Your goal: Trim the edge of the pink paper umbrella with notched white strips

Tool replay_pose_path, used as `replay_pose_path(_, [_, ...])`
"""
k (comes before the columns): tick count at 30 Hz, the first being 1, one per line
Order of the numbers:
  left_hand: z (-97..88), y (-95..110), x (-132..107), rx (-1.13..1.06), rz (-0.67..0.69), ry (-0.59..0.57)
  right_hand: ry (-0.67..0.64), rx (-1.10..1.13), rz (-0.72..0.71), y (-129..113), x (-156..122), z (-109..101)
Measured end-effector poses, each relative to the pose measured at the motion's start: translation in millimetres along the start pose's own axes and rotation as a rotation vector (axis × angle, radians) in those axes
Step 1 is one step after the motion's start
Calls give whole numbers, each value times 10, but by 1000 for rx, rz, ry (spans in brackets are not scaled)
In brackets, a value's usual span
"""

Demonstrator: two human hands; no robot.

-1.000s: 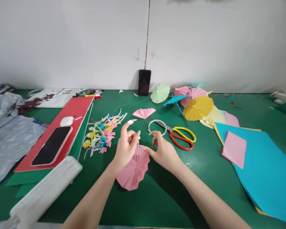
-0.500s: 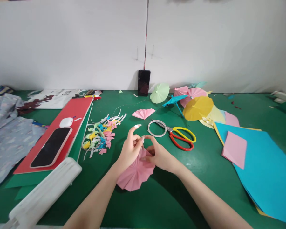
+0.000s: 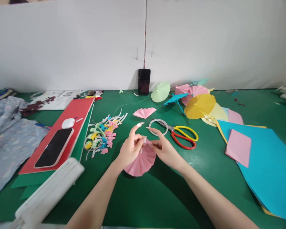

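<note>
A pleated pink paper disc (image 3: 140,163) is held between my hands above the green table. My left hand (image 3: 131,146) is closed at the disc's upper left edge, thumb and fingers pinching it, with the index finger raised. A small white piece (image 3: 139,125) sits on that index fingertip. From the right, my right hand (image 3: 165,148) grips the disc's upper right edge between thumb and fingers, its index finger stretched forward. Something small and shiny shows by the left fingertips; I cannot tell what it is. Just ahead lies a folded pink paper fan (image 3: 144,112).
A tape roll (image 3: 158,120) touches scissors (image 3: 184,135) with yellow and red handles. Paper scraps (image 3: 102,135) lie left, near a phone (image 3: 54,148) on red card (image 3: 78,111). Paper umbrellas (image 3: 200,106) stand at the back; blue sheets (image 3: 269,159) lie right. A white bar-shaped object (image 3: 50,190) is front left.
The pink disc has turned and moved slightly up between my hands. My right index finger has lifted away from my left fingertips and now points forward. The view has shifted slightly.
</note>
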State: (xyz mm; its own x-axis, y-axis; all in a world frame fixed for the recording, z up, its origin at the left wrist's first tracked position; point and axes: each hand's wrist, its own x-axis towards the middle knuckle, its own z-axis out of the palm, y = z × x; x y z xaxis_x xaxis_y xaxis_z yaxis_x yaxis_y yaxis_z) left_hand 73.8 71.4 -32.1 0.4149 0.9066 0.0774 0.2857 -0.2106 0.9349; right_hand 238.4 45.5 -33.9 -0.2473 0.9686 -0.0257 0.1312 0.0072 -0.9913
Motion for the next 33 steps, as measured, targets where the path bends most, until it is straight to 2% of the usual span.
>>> replay_pose_path(6, [-28,30,-19,193,39,-69,-78,6,-39,-38,-26,5])
replay_pose_path(17, [-27,27,-32,425,70,-112,-97,35,-24,-4,-38,2])
replay_pose_path(24, [-39,56,-40,505,85,-162,-134,111,16,49,-24,-6])
replay_pose_path(33, [-30,86,-40,570,88,-171,-147,137,34,50,-17,4])
